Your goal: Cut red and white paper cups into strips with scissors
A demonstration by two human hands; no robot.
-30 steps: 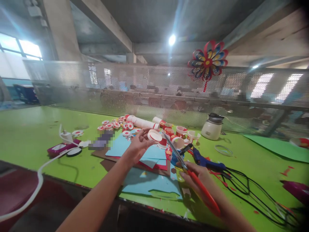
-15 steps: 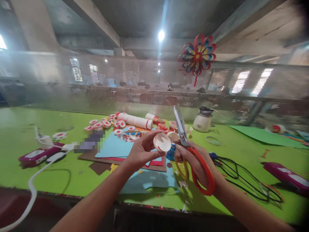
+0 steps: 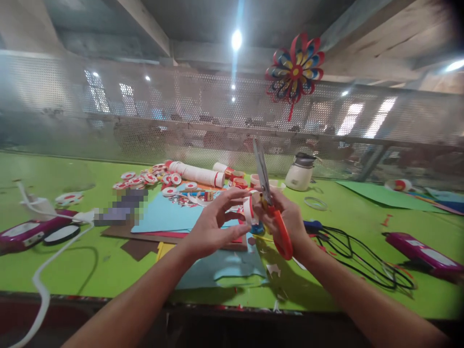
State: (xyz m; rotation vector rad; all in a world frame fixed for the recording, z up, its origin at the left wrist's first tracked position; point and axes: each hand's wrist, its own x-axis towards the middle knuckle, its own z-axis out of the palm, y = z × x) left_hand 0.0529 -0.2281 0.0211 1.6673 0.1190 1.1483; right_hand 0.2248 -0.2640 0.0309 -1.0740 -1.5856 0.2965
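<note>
Paper cup (image 3: pixel 248 210): pinched in left hand (image 3: pixel 213 223), right hand (image 3: pixel 286 223) gripping scissors (image 3: pixel 268 203), blades at 12 o'clock.
Step judged: lining up a cut; next, blades must open onto the rim.

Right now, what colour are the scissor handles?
Orange-red, seen in the head view: the scissors are in the right hand.

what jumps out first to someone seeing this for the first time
Front and centre, the right hand grips orange-handled scissors, blades pointing up, beside a small white-and-red paper ring pinched in the left hand. Behind them a red, blue and yellow paper pinwheel hangs on the mesh fence, above the bright green table.
</note>
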